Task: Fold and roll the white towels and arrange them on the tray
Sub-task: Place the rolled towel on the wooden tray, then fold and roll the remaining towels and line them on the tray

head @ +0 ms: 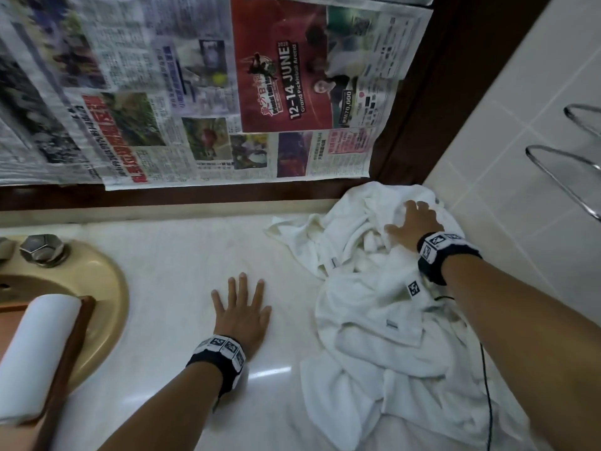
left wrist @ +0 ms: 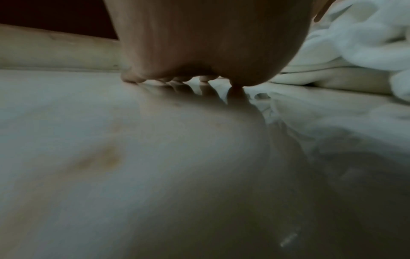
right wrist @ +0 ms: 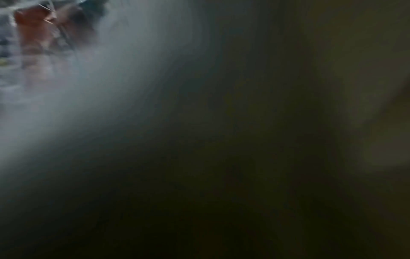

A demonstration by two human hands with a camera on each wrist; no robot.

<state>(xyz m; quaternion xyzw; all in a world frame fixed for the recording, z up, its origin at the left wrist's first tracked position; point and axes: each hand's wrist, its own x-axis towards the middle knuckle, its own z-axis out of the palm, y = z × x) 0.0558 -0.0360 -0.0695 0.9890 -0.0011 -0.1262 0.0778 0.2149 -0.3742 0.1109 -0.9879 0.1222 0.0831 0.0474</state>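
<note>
Head view: the white marble countertop (head: 169, 275) bears a crumpled heap of white towels (head: 383, 320), which starts just right of the left hand (head: 242, 312) and runs under the right hand (head: 411, 224). Left of the left hand, a rolled towel (head: 39, 349) lies on the wooden tray (head: 70, 349) over the sink. Left hand lies flat, fingers spread, holding nothing. Right hand presses the heap's far end, fingers sunk in folds; grip unclear.
</note>
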